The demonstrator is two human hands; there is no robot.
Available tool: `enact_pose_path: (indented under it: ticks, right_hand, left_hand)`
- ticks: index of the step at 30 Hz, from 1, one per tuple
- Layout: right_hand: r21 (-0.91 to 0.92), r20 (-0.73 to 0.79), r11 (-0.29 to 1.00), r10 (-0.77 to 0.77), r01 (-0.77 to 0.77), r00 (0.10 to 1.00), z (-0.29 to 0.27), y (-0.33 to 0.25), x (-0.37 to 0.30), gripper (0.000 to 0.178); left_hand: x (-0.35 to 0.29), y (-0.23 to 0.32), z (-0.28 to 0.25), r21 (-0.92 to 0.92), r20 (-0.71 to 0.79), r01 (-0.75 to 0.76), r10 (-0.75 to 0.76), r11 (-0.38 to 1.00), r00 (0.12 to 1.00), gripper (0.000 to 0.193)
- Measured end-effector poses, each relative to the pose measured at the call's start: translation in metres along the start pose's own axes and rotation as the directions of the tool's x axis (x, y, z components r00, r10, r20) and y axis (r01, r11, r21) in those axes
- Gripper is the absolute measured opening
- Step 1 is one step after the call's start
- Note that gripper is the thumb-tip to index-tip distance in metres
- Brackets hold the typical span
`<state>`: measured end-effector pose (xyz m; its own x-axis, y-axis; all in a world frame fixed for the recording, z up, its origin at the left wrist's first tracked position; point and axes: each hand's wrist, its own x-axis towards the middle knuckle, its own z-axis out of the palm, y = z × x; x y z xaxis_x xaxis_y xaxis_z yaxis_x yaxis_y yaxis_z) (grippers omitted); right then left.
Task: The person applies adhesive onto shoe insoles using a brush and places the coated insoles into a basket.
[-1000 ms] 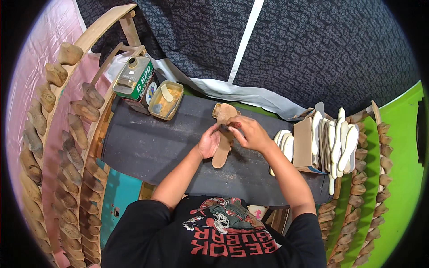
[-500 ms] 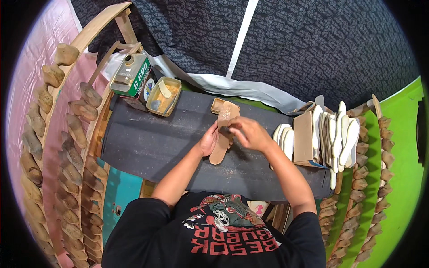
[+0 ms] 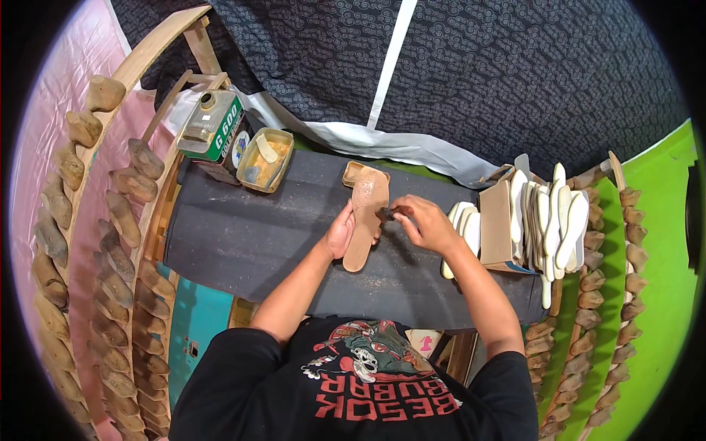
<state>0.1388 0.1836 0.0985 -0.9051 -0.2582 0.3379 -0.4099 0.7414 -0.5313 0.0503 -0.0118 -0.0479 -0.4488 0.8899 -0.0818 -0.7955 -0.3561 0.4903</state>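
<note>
Dark table (image 3: 243,235) across the middle, racks of wooden shoe forms (image 3: 118,220) down the left edge and more on the right. On the table's far left corner stand a glue tin (image 3: 213,128) and an open tub (image 3: 265,160); on the right, a box of pale insoles (image 3: 548,220). Centre stage is the tan sole (image 3: 364,219), lying flat, its long axis running away from the person, toe end far and slightly right, heel end near. The left hand (image 3: 340,234) lies against the sole's left edge, fingers curled onto it, holding it down. The right hand (image 3: 423,224) sits just right of the sole, fingers pressed together, pinching a small dark tool (image 3: 387,214) whose tip meets the sole's right edge at mid-length. So the sole lies leftward of those pinching fingers, and the left hand is the nearer one, already on it.
</note>
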Motion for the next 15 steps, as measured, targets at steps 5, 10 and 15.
enact_pose_path:
  ticks: [5,10,15]
  right_hand:
    - [0.129,-0.229,0.977,0.196,-0.170,0.954,0.007,0.029,0.027,0.015]
    - [0.130,-0.285,0.951,0.307,-0.281,0.908,0.031,0.081,0.050,0.021]
    - [0.099,-0.151,0.928,0.372,-0.360,0.916,0.057,0.086,0.053,0.023]
  left_hand:
    - [-0.012,0.005,-0.008,-0.005,0.029,0.001,0.000,1.000,1.000,0.066]
    - [-0.027,0.012,-0.011,-0.017,-0.030,-0.078,0.077,0.997,0.997,0.070]
    - [-0.056,0.027,-0.022,0.004,-0.092,-0.142,0.142,0.990,0.986,0.074]
